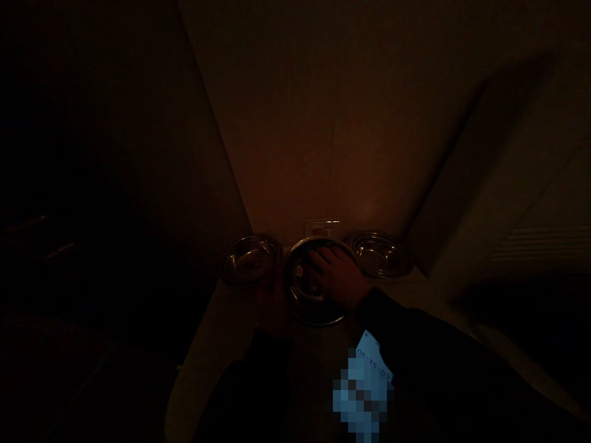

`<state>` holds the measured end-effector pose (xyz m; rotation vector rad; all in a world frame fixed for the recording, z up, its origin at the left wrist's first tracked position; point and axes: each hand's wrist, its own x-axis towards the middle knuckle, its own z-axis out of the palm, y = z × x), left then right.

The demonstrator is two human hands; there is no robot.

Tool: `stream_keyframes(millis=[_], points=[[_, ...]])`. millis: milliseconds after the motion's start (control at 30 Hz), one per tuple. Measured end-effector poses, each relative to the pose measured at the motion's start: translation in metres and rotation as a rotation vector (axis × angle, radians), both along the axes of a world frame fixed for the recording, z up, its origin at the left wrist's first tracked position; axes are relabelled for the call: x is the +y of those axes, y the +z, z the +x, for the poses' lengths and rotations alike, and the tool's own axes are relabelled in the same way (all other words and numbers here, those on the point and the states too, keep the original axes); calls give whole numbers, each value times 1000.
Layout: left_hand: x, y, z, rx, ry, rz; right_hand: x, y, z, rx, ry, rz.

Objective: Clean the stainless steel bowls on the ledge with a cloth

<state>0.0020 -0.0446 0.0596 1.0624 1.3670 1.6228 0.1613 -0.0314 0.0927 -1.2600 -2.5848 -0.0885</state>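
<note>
The scene is very dark. A round, shiny metal bowl [318,321] sits at the middle of a pale tabletop. My right hand [339,274] reaches over its right side, with bent fingers down inside it; whatever lies under those fingers is lost in shadow. At the bowl's left rim is my left hand [273,301], dim, and it appears to grip the edge. A second metal bowl [252,261] stands to the left, close by my left hand. Behind my right wrist, to the right, is another metal bowl [378,253], which looks stacked.
A wall socket plate [322,228] is set in the back wall [295,154] just behind the middle bowl. Side panels flank the narrow table [203,344]. A lit phone-like screen [372,363], partly pixelated, shows below my right forearm.
</note>
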Motion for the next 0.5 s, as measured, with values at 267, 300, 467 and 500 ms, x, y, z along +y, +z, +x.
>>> stream_keyframes(millis=[267, 300, 467, 500], points=[[-1, -3, 6, -46, 88, -101, -28, -53, -22, 153, -110, -140], [-1, -8, 7, -56, 83, -111, -33, -57, -28, 176, -94, -153], [-1, -24, 0, -145, -14, -128, -51, -63, -31, 179, -11, -160], [-1, -25, -2, -161, -31, -135, -52, -62, -23, 153, 16, -158]])
